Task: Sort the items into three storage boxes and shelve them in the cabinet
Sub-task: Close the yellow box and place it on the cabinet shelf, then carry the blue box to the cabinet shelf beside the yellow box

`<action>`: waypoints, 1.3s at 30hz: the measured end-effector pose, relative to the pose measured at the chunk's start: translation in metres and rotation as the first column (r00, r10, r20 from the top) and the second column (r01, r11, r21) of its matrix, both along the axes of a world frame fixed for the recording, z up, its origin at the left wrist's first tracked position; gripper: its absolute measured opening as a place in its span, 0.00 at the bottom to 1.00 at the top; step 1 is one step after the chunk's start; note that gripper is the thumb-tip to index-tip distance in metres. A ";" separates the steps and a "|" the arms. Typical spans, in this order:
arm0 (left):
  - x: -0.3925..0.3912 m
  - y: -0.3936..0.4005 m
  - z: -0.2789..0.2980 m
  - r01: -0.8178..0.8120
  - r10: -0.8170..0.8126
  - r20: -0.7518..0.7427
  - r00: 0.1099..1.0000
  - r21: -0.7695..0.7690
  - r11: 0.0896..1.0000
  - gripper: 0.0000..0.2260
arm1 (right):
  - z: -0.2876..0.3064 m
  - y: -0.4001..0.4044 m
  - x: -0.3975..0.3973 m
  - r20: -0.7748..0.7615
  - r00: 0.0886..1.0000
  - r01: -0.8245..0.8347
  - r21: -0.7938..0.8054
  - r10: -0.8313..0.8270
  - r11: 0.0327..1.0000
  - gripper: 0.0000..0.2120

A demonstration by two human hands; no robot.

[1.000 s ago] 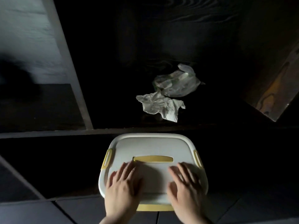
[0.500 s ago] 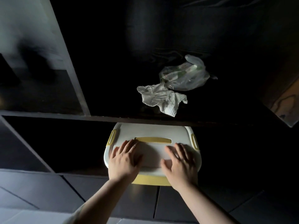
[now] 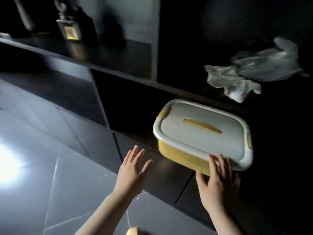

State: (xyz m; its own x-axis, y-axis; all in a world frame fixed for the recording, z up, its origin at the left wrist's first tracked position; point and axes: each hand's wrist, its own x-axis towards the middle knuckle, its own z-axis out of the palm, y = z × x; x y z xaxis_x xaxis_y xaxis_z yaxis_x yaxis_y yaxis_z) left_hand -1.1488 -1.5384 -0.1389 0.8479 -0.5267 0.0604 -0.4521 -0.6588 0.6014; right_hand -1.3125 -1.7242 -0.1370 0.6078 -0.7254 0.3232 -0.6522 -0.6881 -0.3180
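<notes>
A yellow storage box [image 3: 183, 156] with a white lid [image 3: 203, 133] and yellow handle sits in the low compartment of a dark cabinet [image 3: 118, 53], its front corner sticking out toward me. My right hand [image 3: 218, 180] rests with spread fingers against the box's near right corner, touching lid rim and wall. My left hand [image 3: 133, 168] hovers open to the left of the box, apart from it, holding nothing.
On the shelf above the box lie a crumpled white tissue [image 3: 232, 83] and a clear plastic bag [image 3: 267, 65]. A glass bottle [image 3: 68, 27] stands on the upper left shelf. A grey tiled floor [image 3: 42, 167] spreads left. A small yellow object [image 3: 133, 232] peeks in at the bottom edge.
Both hands lay flat on the lid earlier. My left hand has come off the box and the right has slid to its near corner. My view has swung left and tilted.
</notes>
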 end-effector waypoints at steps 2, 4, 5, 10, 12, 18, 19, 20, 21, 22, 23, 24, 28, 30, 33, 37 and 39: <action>0.000 0.061 0.006 -0.171 0.171 0.028 0.985 0.002 0.985 0.31 | 0.007 0.029 0.011 0.032 0.997 -0.070 0.019 0.069 0.997 0.26; 0.005 0.116 0.019 -0.327 0.324 0.070 0.943 0.028 0.945 0.24 | 0.017 0.059 0.034 -0.009 0.980 -0.196 0.010 0.197 0.980 0.25; 0.007 0.141 0.026 -0.394 0.390 0.092 0.916 0.038 0.918 0.22 | 0.021 0.075 0.049 -0.031 0.963 -0.266 0.008 0.266 0.964 0.25; 0.009 0.242 0.054 -0.604 0.587 0.219 0.780 0.012 0.797 0.21 | 0.042 0.161 0.126 -0.111 0.826 -0.550 0.050 0.552 0.834 0.24; 0.009 0.284 0.057 -0.678 0.662 0.223 0.715 -0.006 0.735 0.24 | 0.044 0.200 0.156 -0.141 0.764 -0.630 0.052 0.630 0.775 0.23; 0.035 0.426 0.063 -0.814 0.794 0.241 0.558 -0.028 0.580 0.29 | 0.052 0.335 0.253 -0.094 0.607 -0.785 0.088 0.789 0.614 0.23; 0.041 0.452 0.067 -0.832 0.813 0.243 0.530 -0.035 0.553 0.28 | 0.053 0.362 0.272 -0.065 0.575 -0.811 0.083 0.816 0.578 0.23; 0.047 0.475 0.069 -0.852 0.831 0.247 0.498 -0.038 0.522 0.26 | 0.053 0.387 0.289 -0.043 0.551 -0.830 0.075 0.834 0.552 0.23; 0.054 0.496 0.072 -0.872 0.848 0.253 0.465 -0.037 0.489 0.25 | 0.055 0.409 0.304 -0.030 0.532 -0.844 0.064 0.846 0.533 0.23; 0.062 0.514 0.074 -0.888 0.864 0.252 0.437 -0.034 0.459 0.24 | 0.057 0.430 0.318 -0.023 0.511 -0.857 0.060 0.859 0.512 0.22; 0.070 0.530 0.076 -0.900 0.875 0.250 0.414 -0.032 0.435 0.24 | 0.060 0.449 0.331 -0.014 0.491 -0.869 0.060 0.871 0.491 0.22; 0.078 0.543 0.078 -0.908 0.884 0.245 0.399 -0.028 0.418 0.24 | 0.063 0.464 0.343 -0.009 0.473 -0.879 0.060 0.881 0.473 0.22; 0.117 0.581 0.078 -0.918 0.888 0.268 0.374 -0.026 0.395 0.28 | 0.067 0.512 0.396 -0.002 0.427 -0.903 0.045 0.904 0.427 0.20; 0.143 0.597 0.074 -0.928 0.899 0.265 0.350 -0.035 0.371 0.28 | 0.068 0.530 0.428 0.010 0.409 -0.911 0.058 0.912 0.408 0.19; 0.191 0.614 0.068 -0.939 0.918 0.233 0.322 -0.042 0.340 0.30 | 0.068 0.556 0.483 0.002 0.365 -0.930 0.050 0.931 0.365 0.20; 0.269 0.631 0.068 -0.946 0.926 0.237 0.294 -0.064 0.317 0.31 | 0.070 0.593 0.569 0.021 0.295 -0.955 0.039 0.955 0.294 0.21; 0.309 0.641 0.073 -0.950 0.926 0.252 0.282 -0.061 0.306 0.32 | 0.076 0.606 0.609 -0.006 0.250 -0.968 0.029 0.968 0.250 0.22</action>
State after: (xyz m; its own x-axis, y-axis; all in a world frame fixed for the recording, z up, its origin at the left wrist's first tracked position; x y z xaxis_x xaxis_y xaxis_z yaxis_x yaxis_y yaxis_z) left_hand -0.8402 -0.8972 -0.0660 0.7315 0.6104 0.3038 0.4183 -0.7536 0.5070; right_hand -0.7034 -1.1177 -0.0612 0.8638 0.4062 0.2979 0.4930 -0.8033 -0.3341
